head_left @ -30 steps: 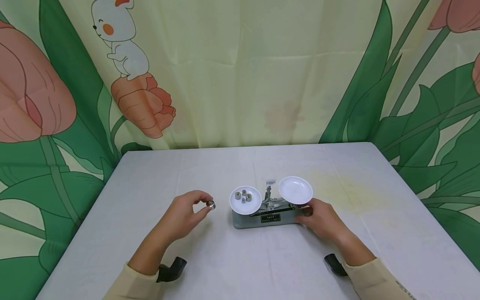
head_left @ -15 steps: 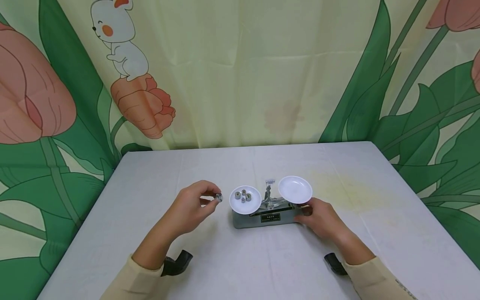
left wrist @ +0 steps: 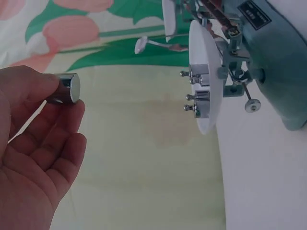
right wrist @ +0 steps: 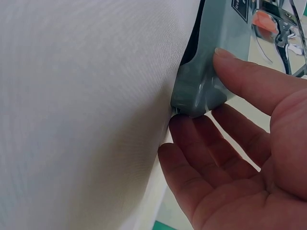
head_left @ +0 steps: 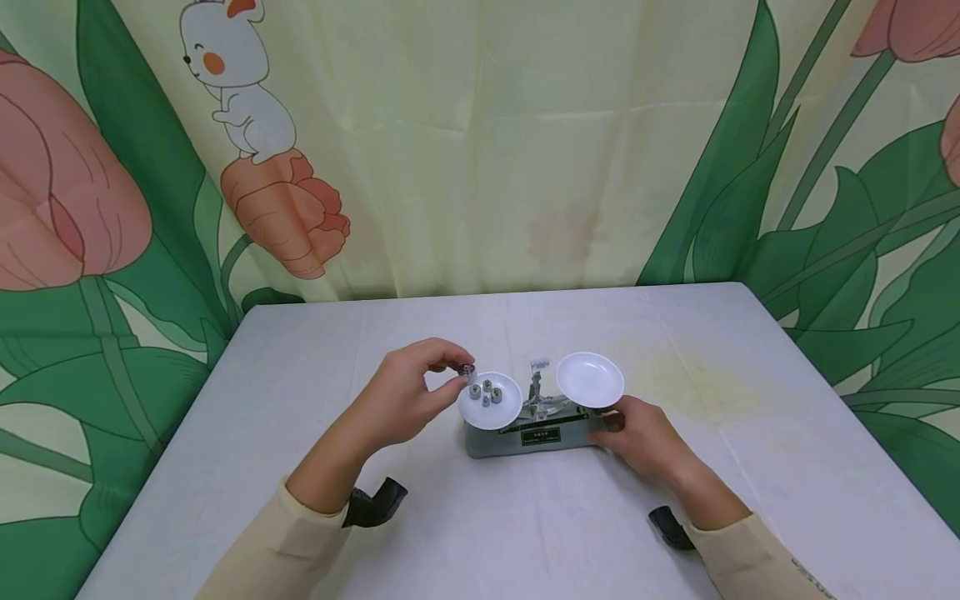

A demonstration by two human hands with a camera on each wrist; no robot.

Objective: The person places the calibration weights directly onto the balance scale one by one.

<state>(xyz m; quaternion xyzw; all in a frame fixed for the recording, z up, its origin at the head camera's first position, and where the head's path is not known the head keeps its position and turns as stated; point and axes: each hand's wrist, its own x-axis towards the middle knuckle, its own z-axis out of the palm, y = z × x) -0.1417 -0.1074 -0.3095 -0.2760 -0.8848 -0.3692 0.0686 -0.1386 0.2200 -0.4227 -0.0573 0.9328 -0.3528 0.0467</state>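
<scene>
My left hand (head_left: 408, 392) pinches a shiny cylindrical balance weight (left wrist: 68, 88) between thumb and fingertips. In the head view the weight overlaps the far left rim of the white left pan (head_left: 513, 410); the left wrist view shows it apart from that pan. Several smaller knobbed metal weights (left wrist: 200, 74) stand on the pan. The grey-green balance scale (head_left: 491, 443) carries a second white pan (head_left: 590, 379) on the right, higher and bare. My right hand (head_left: 647, 437) grips the base's right end, its thumb (right wrist: 230, 60) on the front face and fingers around the end.
A white cloth covers the table (head_left: 525, 525). Behind it hangs a curtain (head_left: 480, 167) printed with tulips and a rabbit. A small pointer rod with a round tip (left wrist: 253, 105) sticks out from the scale. Black wrist mounts (head_left: 375, 504) sit at both cuffs.
My left hand has moved right and away from me with the balance weight, from beside the scale to the left pan's edge. My right hand stays at the scale's base.
</scene>
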